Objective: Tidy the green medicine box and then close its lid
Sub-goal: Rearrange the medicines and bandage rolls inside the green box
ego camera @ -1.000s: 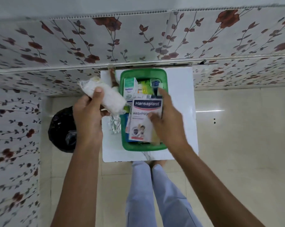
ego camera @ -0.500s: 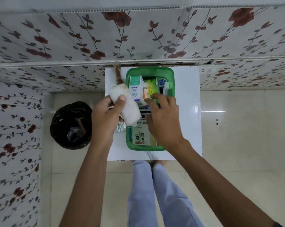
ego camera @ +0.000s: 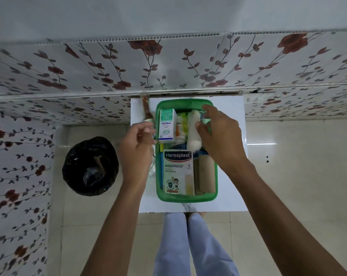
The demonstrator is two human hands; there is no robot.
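Observation:
The green medicine box stands open on a small white table. Inside it are a Hansaplast plaster packet, an upright Optibex carton, beige rolls and several small packets. My right hand reaches into the box from the right, thumb and fingers around a white bandage roll that lies lengthwise in the far half. My left hand hovers at the box's left wall, fingers loosely curled and holding nothing. I see no lid clearly.
A brown bottle lies on the table left of the box, with something clear and shiny below my left hand. A black-lined bin stands on the floor to the left. Flowered wall panels rise behind.
The white bandage roll has passed from my left hand into the box, where my right hand now grips it. My left hand has drawn back empty to the box's left side.

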